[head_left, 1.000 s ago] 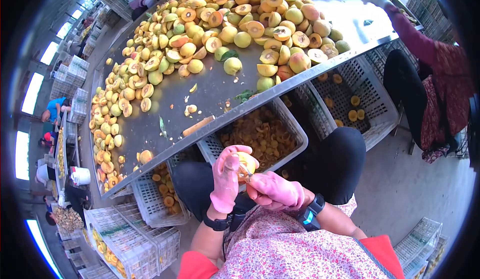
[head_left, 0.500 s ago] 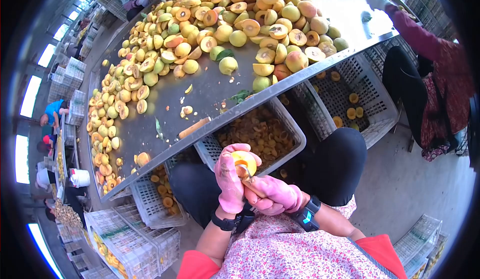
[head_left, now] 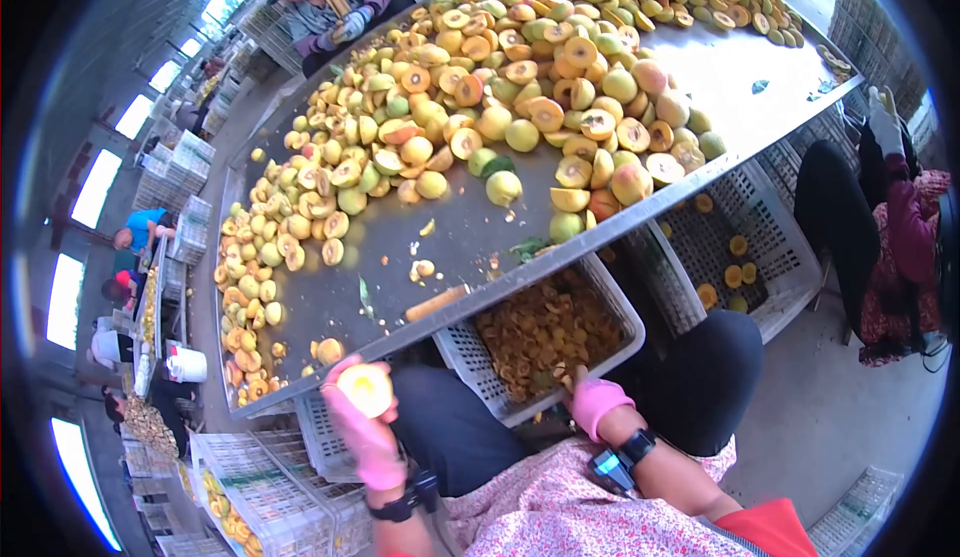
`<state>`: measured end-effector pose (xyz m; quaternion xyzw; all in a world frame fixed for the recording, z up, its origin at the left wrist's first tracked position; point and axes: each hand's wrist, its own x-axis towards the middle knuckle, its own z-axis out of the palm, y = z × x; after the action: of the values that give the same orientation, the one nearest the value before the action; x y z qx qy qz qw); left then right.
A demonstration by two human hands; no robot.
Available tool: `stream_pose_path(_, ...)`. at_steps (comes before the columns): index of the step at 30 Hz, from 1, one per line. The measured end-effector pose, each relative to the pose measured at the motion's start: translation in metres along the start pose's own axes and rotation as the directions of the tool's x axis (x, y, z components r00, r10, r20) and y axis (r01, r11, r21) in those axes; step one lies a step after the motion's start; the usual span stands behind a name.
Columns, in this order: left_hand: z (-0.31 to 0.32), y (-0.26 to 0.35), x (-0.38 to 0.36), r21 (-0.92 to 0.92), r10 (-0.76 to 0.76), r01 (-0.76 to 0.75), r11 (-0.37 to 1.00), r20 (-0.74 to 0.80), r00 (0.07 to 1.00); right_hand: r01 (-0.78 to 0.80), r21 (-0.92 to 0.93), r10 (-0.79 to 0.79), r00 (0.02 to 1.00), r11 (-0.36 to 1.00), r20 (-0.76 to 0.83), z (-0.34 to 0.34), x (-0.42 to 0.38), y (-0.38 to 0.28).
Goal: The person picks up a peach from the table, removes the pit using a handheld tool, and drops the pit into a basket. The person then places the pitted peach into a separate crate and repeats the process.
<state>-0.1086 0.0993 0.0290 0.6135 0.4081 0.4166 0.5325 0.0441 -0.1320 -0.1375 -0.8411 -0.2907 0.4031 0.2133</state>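
My left hand (head_left: 365, 437), in a pink glove, grips a pale yellow fruit half (head_left: 365, 389) just below the table's near edge. Over the front rim of a crate of brown pit scraps (head_left: 550, 332) is my right hand (head_left: 598, 402), also gloved in pink. Its fingers are curled round a small tool (head_left: 570, 377), mostly hidden. On the metal table (head_left: 390, 282) lie many whole and halved yellow-orange fruits (head_left: 430, 137). A wooden handle (head_left: 436, 304) rests at the table's near edge.
Another crate with fruit halves (head_left: 745, 242) stands under the table on the right. A co-worker (head_left: 905, 247) sits at the right edge, another person (head_left: 325, 7) across the table. Stacked crates (head_left: 280, 487) are at the lower left. More people are at the far left.
My hands were together at the fruit and have moved apart, the left with the fruit to the left, the right towards the scrap crate. The camera view has shifted, and the right co-worker's arm has drawn back.
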Motion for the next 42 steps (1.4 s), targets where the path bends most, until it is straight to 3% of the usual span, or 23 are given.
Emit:
stream_pose_path(1,-0.042,0.004,0.014,0.334,-0.079,0.087,0.939,-0.039,0.996,0.008,-0.037,-0.009,1.000,0.999,-0.020,-0.012,-0.006,-0.011)
stream_pose_path(2,-0.096,-0.023,0.039,0.760,0.246,-0.305,0.574,0.195,0.949,0.068,0.024,-0.064,0.987,0.997,-0.145,-0.011,-0.008,-0.012)
stream_pose_path(3,-0.117,-0.015,0.049,0.874,0.016,-0.162,0.457,0.174,0.985,0.055,0.046,-0.047,0.984,0.997,-0.174,-0.018,-0.011,-0.019)
stream_pose_path(4,-0.124,-0.014,0.060,0.948,0.064,-0.131,0.289,0.118,0.991,0.039,0.072,-0.024,0.980,0.997,-0.198,-0.021,-0.012,-0.024)
stream_pose_path(10,-0.020,0.022,0.201,0.735,0.252,-0.544,0.405,0.482,0.839,0.006,-0.035,-0.004,0.997,0.999,0.077,-0.009,-0.006,-0.019)
stream_pose_path(12,0.013,0.005,0.286,0.628,0.156,-0.489,0.605,0.510,0.846,-0.073,-0.035,0.077,0.988,0.997,0.134,-0.011,0.002,-0.016)
stream_pose_path(14,0.040,-0.004,0.365,0.626,0.226,-0.582,0.520,0.556,0.800,-0.098,-0.065,0.108,0.980,0.993,0.167,-0.011,0.009,-0.011)
stream_pose_path(17,0.086,-0.010,0.444,0.676,0.017,-0.284,0.680,0.373,0.928,-0.122,-0.029,0.126,0.949,0.992,0.289,-0.006,0.023,0.001)
stream_pose_path(20,0.101,-0.090,0.544,0.692,0.128,-0.593,0.410,0.600,0.789,-0.060,0.010,0.053,0.941,0.998,0.335,0.016,0.037,0.034)
stream_pose_path(21,0.131,-0.050,0.496,0.885,0.026,-0.373,0.279,0.381,0.924,-0.027,0.074,0.008,0.968,0.997,0.249,0.027,0.039,0.039)
stream_pose_path(24,0.123,-0.093,0.537,0.720,0.159,-0.580,0.381,0.567,0.808,-0.098,0.135,0.051,0.948,0.986,0.314,-0.005,0.033,0.030)
stream_pose_path(26,0.123,-0.107,0.526,0.689,0.147,-0.724,0.004,0.716,0.682,0.063,0.204,-0.129,0.936,0.977,0.328,0.018,0.041,0.047)
stream_pose_path(27,0.134,-0.099,0.504,0.544,0.207,-0.837,-0.060,0.827,0.522,-0.025,0.201,-0.063,0.905,0.979,0.421,-0.003,0.040,0.031)
stream_pose_path(28,0.142,-0.100,0.484,0.451,0.209,-0.889,0.072,0.865,0.456,-0.013,0.188,-0.071,0.899,0.982,0.431,-0.013,0.045,0.022)
stream_pose_path(29,0.162,-0.074,0.445,0.477,-0.101,-0.878,-0.039,0.872,0.479,-0.057,0.111,-0.003,0.881,0.992,0.474,-0.019,0.047,0.015)
stream_pose_path(30,0.163,-0.107,0.436,0.425,0.239,-0.893,0.148,0.861,0.449,-0.107,0.034,0.074,0.853,0.994,0.517,-0.022,0.044,0.010)
stream_pose_path(32,0.169,-0.109,0.407,0.153,0.421,-0.961,0.230,0.875,0.239,-0.105,0.050,0.066,0.861,0.993,0.505,-0.022,0.041,0.011)
stream_pose_path(34,0.196,-0.027,0.364,0.199,0.063,-0.755,0.624,0.951,0.303,-0.070,0.036,0.048,0.899,0.997,0.436,-0.015,0.040,0.009)
stream_pose_path(36,0.230,-0.013,0.389,0.493,-0.022,-0.793,0.359,0.854,0.520,-0.091,0.023,0.066,0.859,0.996,0.508,-0.030,0.042,-0.003)
stream_pose_path(37,0.254,0.023,0.380,0.637,-0.020,-0.664,0.391,0.727,0.686,-0.095,0.006,0.075,0.818,0.995,0.570,-0.038,0.046,-0.006)
stream_pose_path(38,0.277,0.021,0.400,0.600,0.082,-0.681,0.420,0.722,0.687,-0.105,0.002,0.086,0.823,0.994,0.561,-0.038,0.049,-0.003)
stream_pose_path(40,0.327,-0.008,0.438,0.308,0.216,-0.812,0.496,0.861,0.460,-0.066,-0.005,0.057,0.818,0.998,0.573,-0.016,0.053,0.011)
stream_pose_path(42,0.378,-0.019,0.424,0.588,-0.029,-0.778,0.221,0.801,0.598,-0.027,0.109,-0.036,0.844,0.994,0.535,0.009,0.059,0.033)
